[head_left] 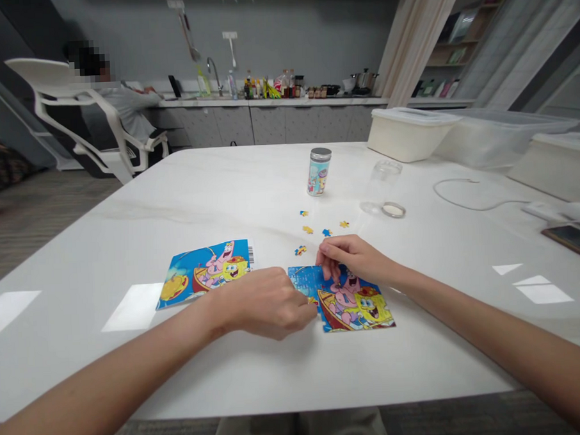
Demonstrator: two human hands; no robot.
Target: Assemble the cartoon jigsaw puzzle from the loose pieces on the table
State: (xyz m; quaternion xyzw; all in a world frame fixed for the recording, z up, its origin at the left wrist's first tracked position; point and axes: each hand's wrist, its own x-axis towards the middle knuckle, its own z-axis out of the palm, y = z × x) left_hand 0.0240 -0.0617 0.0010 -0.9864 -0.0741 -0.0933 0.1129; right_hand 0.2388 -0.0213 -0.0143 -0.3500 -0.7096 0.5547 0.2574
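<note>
A partly assembled cartoon puzzle lies on the white table. My left hand is closed at the puzzle's left edge, its fingertips at a piece too hidden to make out. My right hand rests on the puzzle's top edge with its fingers curled down; whatever they pinch, if anything, cannot be seen. Several loose pieces lie beyond the puzzle, among them a yellow piece and a blue piece. Left of the puzzle is a picture card with the same cartoon, partly behind my left hand.
A cartoon-printed tin stands beyond the pieces. To its right are a clear jar and a round lid. Storage boxes, a cable and a phone are at the right. A person sits at the back left.
</note>
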